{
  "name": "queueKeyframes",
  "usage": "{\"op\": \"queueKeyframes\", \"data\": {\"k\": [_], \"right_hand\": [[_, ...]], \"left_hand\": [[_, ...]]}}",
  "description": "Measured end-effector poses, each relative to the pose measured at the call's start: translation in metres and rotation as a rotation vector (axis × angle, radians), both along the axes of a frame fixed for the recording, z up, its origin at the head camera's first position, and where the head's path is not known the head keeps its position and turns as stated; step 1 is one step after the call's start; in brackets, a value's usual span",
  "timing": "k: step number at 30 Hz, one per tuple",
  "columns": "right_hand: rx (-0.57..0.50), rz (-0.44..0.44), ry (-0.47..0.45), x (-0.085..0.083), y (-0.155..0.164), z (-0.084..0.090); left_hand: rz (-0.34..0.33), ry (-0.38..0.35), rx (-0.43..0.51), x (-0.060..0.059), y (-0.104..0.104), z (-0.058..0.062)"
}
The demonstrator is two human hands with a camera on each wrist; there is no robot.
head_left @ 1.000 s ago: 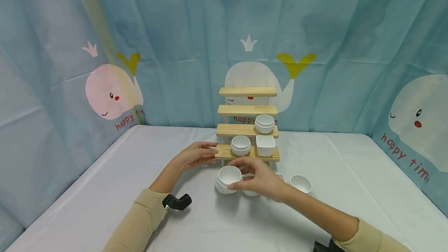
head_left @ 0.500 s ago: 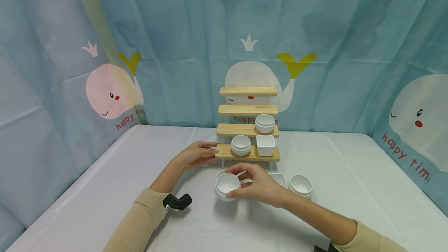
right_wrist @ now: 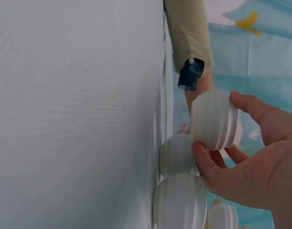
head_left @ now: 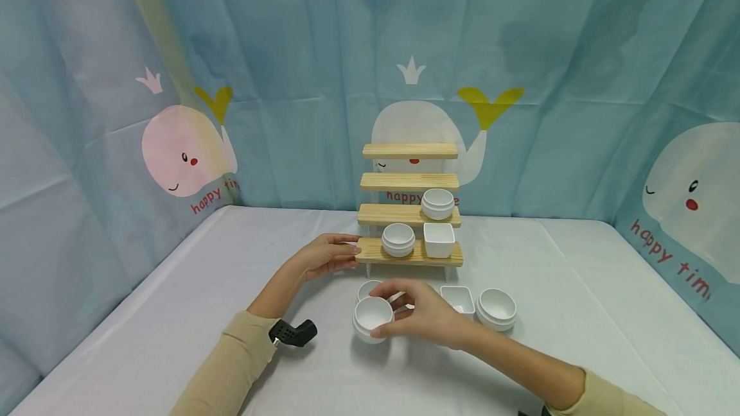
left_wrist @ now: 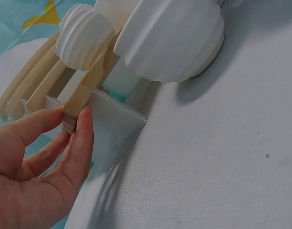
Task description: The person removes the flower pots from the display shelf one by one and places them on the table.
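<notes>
My left hand (head_left: 326, 257) pinches the left end of the lowest board (left_wrist: 84, 100) of a tiered wooden stand (head_left: 409, 214) between thumb and fingers. With thumb and fingertips, my right hand (head_left: 428, 314) grips a white round bowl (head_left: 372, 318) by its side, just in front of the stand; the right wrist view shows this bowl (right_wrist: 213, 119) above the tabletop. Behind it, partly covered, another round bowl (head_left: 367, 289) stands on the table. A square white bowl (head_left: 457, 299) and a further round bowl (head_left: 496, 309) stand to the right of my right hand.
On the lowest board sit a round bowl (head_left: 397, 240) and a square bowl (head_left: 439, 240). One more round bowl (head_left: 437, 204) stands at the right of the second board. A white cloth (head_left: 578, 287) covers the table, with a blue whale-print curtain (head_left: 324, 146) behind.
My right hand has drawn its bowl toward me, uncovering more of the round bowl behind it and the square bowl to the right. The left hand stays on the board.
</notes>
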State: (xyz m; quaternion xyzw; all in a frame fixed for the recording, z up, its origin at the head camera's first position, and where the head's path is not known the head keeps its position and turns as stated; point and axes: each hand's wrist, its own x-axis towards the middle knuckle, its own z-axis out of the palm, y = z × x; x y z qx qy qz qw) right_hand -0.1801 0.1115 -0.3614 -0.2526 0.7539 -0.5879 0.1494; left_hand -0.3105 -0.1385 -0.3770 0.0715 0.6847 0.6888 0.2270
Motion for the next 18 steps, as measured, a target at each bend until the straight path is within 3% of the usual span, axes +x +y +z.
{"op": "queueKeyframes", "data": {"k": [18], "right_hand": [[0.039,0.048,0.062,0.0033,-0.0043,-0.0061]], "left_hand": [[0.005,-0.003,-0.004,-0.0012,0.0001,-0.0007]]}}
